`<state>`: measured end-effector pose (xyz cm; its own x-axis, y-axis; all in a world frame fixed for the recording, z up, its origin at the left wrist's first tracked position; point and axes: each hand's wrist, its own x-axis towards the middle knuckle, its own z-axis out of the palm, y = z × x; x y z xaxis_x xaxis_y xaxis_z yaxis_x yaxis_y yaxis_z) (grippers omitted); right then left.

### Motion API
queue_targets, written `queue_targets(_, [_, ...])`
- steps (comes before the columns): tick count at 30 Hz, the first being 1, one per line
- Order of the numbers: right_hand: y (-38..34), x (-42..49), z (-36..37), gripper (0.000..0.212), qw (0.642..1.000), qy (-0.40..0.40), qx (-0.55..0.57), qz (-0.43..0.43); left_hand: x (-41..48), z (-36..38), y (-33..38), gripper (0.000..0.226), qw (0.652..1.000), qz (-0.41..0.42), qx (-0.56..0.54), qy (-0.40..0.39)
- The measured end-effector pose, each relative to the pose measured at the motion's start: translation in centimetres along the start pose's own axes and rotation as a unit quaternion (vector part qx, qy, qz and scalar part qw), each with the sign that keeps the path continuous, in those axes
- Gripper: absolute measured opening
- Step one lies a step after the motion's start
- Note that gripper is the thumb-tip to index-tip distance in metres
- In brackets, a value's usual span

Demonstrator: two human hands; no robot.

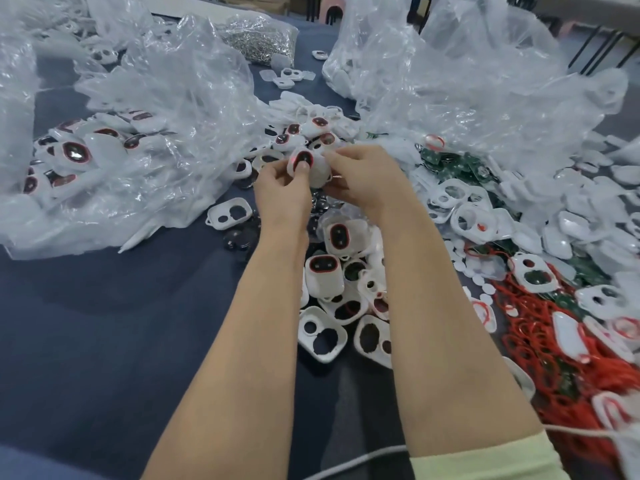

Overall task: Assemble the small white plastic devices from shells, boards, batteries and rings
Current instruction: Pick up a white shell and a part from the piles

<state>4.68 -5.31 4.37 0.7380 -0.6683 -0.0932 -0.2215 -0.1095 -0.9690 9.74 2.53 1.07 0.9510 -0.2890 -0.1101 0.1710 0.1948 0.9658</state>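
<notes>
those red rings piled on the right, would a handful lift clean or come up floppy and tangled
Probably floppy: the red rings are thin loops lying draped. They interlace in the heap, so a handful would likely drag neighbours. The white shells resting on them may slide off.

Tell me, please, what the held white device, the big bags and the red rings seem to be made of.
The white device: moulded hard plastic, smooth, faint sheen. The bags: thin clear plastic film, crinkled, see-through, glinting. The red rings: probably rubber or silicone, matte, lying limp and tangled; I cannot be sure.
</notes>
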Motion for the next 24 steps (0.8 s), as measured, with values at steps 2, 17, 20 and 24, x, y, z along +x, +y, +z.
queue_targets(2, [0.4, -0.6, -0.3, 0.012, 1.0, -0.004, -0.007, -0.009, -0.8, 0.0, -0.1, 0.013, 1.0, -0.007, -0.022, -0.013])
queue_targets(17, [1.2, -2.1, -1.1, 0.02, 0.999, 0.005, 0.036, -0.017, -2.3, 0.1, 0.0, 0.01, 0.993, 0.067, 0.086, -0.033])
queue_targets(20, [1.5, -1.8, -1.0, 0.012, 0.999, 0.034, -0.015, -0.038, -2.4, 0.0, 0.0, 0.014, 0.995, 0.053, 0.069, -0.048])
queue_targets(24, [1.7, -1.3, -0.1, 0.016, 0.988, 0.076, -0.118, -0.068, -2.3, -0.1, -0.1, 0.015, 0.996, 0.047, 0.065, -0.041])
